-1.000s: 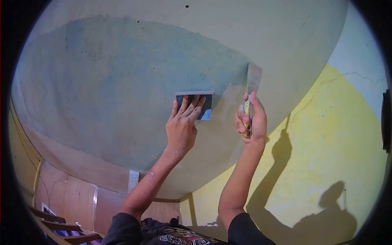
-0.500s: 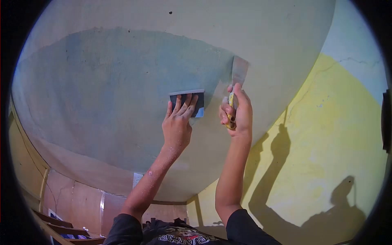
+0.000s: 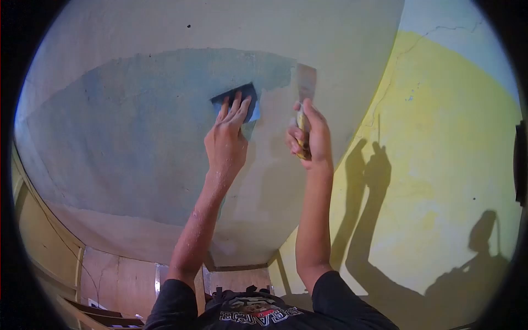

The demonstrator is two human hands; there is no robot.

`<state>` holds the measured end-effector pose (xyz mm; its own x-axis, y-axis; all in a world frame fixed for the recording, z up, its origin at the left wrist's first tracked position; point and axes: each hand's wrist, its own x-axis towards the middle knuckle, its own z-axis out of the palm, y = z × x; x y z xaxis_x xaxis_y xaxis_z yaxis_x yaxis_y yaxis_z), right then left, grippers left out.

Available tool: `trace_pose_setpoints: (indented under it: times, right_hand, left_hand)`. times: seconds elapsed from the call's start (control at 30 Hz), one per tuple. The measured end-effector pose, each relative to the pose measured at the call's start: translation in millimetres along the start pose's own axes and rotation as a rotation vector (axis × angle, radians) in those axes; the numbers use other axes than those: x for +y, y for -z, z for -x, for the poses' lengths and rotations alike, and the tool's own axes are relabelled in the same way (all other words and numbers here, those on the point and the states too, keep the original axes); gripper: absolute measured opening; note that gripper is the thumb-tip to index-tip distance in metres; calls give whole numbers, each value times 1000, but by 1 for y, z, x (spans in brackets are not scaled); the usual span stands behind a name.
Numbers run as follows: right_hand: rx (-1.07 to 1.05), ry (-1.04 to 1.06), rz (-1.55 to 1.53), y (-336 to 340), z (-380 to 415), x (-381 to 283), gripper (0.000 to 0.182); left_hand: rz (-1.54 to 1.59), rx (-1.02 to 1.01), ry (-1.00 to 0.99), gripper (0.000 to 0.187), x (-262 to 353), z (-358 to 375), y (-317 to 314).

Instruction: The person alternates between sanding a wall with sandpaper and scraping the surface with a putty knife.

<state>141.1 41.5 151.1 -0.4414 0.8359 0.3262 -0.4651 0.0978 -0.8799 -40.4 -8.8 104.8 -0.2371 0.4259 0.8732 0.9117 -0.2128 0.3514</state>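
Note:
My left hand [image 3: 226, 140] is closed on a dark flat plate [image 3: 234, 100], its fingers spread across the face and its thumb hidden. The plate is tilted, and a light-blue corner shows at its right. In my right hand [image 3: 311, 135] is a putty knife, gripped by its yellow handle [image 3: 301, 122]. Its wide blade [image 3: 306, 80] points up and looks blurred at the right end of a grey-blue patch [image 3: 137, 126]. Pale filler [image 3: 275, 159] covers the surface right of and below this patch. Light specks dot my left forearm.
The pale overhead surface [image 3: 308, 27] meets a yellow wall [image 3: 440, 143] on the right, where shadows of my arms fall and a crack runs near the top. Wood-toned panels [image 3: 132, 280] stand at the lower left, with wooden slats [image 3: 91, 316] below them.
The plate has moved up and left and is now tilted; the pale strip along its top edge no longer shows. The putty knife has shifted slightly up and left. The view has turned right.

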Motion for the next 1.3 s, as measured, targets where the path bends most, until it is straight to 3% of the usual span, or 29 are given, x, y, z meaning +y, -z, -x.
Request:
trace_pose_setpoints:
  times: [0.1,0.2,0.33,0.4,0.5,0.63,0.7,0.87,0.97,1.0,1.17,1.23,1.3]
  right_hand:
    - [40,90,-174,52,60,16,39]
    - [226,-19,-202,88,98,58,38]
    - [343,-95,-133,101,124,80,36]
    - [342,-86,-119,103,135,82,35]
    - [315,-67,-124,104,143,77,35]
    - [334,-63,-105,105,148,73,35]
    - [306,-56,-128,108,147,74,35]
    - [280,-72,-111,108,152,78,34]
    - [247,-79,-105,112,145,77,33]
    - [247,-89,-100,114,145,79,32]
    - [304,-148,-148,106,143,80,32]
    - [280,-146,-151,109,142,86,32]
    - [268,-165,-174,117,146,88,32]
  left_hand:
    - [-35,153,-174,71,18,-61,-3]
    - [-103,109,-260,67,30,-90,-33]
    - [-171,-69,-371,60,35,-39,-113]
    - [-227,-340,-440,58,46,9,-133]
    - [-161,-293,-488,58,55,32,-140]
    - [-98,64,-403,60,45,-40,-116]
    - [-143,119,-268,61,40,-72,-91]
    - [-276,-174,-388,60,34,-8,-136]
    - [-128,-238,-445,73,44,22,-126]
    - [-19,-148,-432,73,49,12,-117]
    - [-39,131,-308,74,54,-45,-60]
    - [-101,75,-207,76,36,-33,-64]
    - [-119,6,-279,77,17,-5,-78]
